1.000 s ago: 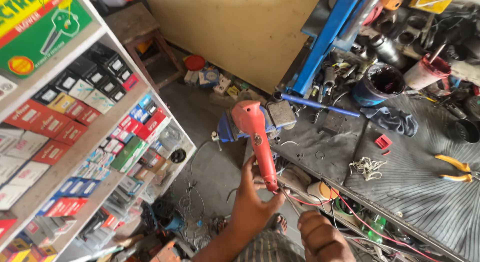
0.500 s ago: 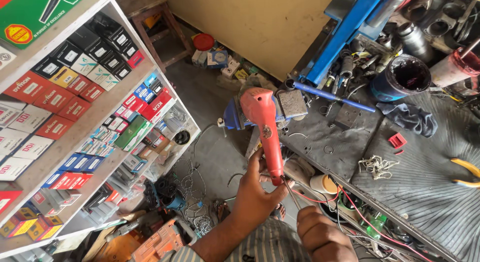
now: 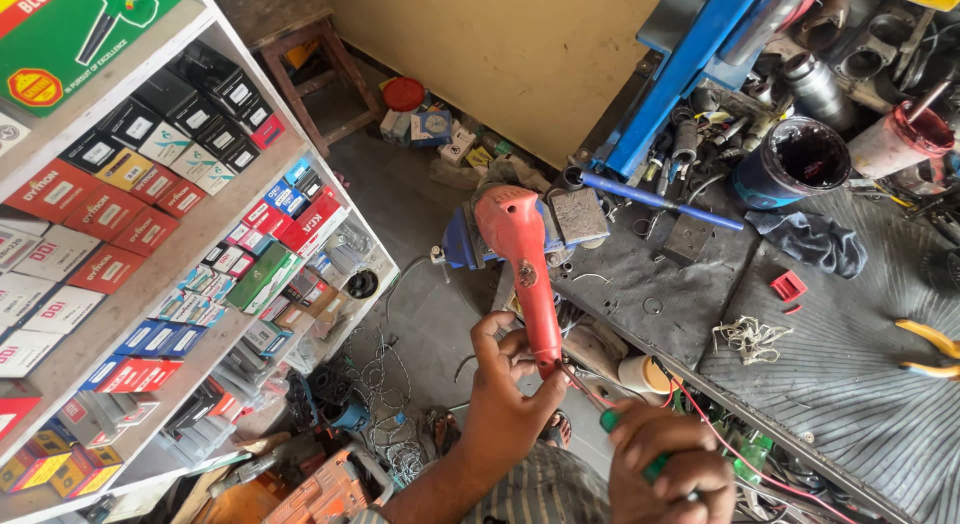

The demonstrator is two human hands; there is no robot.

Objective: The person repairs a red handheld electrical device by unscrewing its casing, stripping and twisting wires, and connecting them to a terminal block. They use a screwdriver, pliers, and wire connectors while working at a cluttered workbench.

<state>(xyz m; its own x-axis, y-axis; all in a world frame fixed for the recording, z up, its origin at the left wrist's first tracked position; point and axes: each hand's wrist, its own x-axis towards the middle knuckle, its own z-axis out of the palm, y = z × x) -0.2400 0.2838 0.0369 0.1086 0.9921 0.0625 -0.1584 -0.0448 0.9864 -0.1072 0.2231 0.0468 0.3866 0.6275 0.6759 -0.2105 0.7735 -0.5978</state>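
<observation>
Left grip: fingers of left hand point(image 3: 505, 389) curled around the red power tool point(image 3: 522, 269) handle's lower end
Right grip: right hand point(image 3: 670, 469) fisted on a green-handled screwdriver point(image 3: 628, 444)
Pose: both forearms raised beside the tabletop point(image 3: 830, 384)

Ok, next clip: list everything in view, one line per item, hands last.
power tool body: one, red, upright in left hand
screwdriver: one, green handle, in right hand
wires: several, red, by tool's base
vise: one, blue, bench edge
paint can: one, dark, bench
pliers: one, yellow handles, right edge
boxes: many, mixed colours, shelves
stool: one, wooden, floor
left hand: gripping tool
right hand: gripping screwdriver
</observation>
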